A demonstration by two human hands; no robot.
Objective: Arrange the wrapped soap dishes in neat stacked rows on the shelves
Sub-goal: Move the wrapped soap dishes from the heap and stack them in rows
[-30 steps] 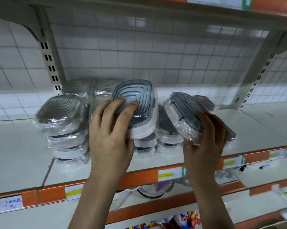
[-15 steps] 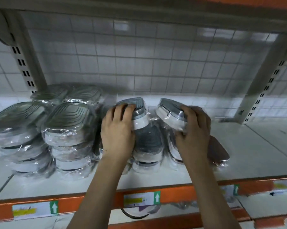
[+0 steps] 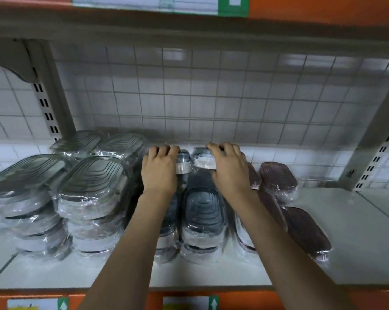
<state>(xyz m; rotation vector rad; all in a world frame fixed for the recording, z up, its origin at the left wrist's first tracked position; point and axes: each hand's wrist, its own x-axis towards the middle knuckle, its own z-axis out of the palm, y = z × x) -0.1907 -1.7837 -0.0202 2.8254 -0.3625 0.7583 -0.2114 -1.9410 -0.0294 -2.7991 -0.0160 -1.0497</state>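
**Plastic-wrapped dishes at the back of the shelf**

Grey dishes filled the shelf's [image 3: 357, 231] left half in wrapped stacks [image 3: 88, 193]. My left hand [image 3: 160, 168] curled round one grey dish [image 3: 183, 162] near the back edge, and my right hand [image 3: 230, 168] gripped another [image 3: 201, 158] just beside it. Brown dishes [image 3: 278, 177] lay towards the right.

- Grey metal shelf [image 3: 357, 238]: carries every stack listed below.
- Stacks of plastic-wrapped grey soap dishes [image 3: 77, 198]: left part of the shelf, in two rows, one behind the other.
- Wrapped dark-grey soap dish stack [image 3: 203, 220]: shelf centre, near the front edge.
- Wrapped brown soap dishes [image 3: 301, 229]: right of centre.
- White tiled wall [image 3: 189, 104]: behind the shelf's rear edge.
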